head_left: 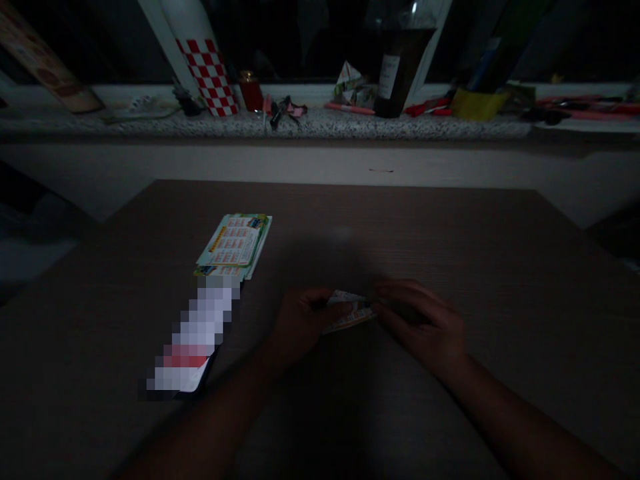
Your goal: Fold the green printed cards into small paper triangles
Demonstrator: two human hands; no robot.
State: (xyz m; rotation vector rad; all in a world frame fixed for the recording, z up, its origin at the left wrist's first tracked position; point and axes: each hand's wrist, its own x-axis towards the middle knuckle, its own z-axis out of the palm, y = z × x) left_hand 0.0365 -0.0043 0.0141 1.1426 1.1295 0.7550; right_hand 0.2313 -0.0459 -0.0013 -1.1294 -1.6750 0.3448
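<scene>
Between my two hands is a small folded piece of printed paper (350, 317), its top coming to a slanted edge. My left hand (305, 319) grips its left side, the thumb lying across the front. At the paper's right corner, my right hand (425, 323) pinches with thumb and fingertips. To the left lies a stack of printed calendar cards (235, 241), light green with rows of red figures. Just below the stack is a lit phone (195, 343), its screen blurred out by blocks.
The dark wooden table (450, 240) reaches a white wall below a stone windowsill (310, 127). On the sill stand a red-and-white checkered bottle (207, 77), a dark labelled bottle (397, 73), a small red bottle (251, 92), a folded paper shape (349, 80) and red pens (590, 107).
</scene>
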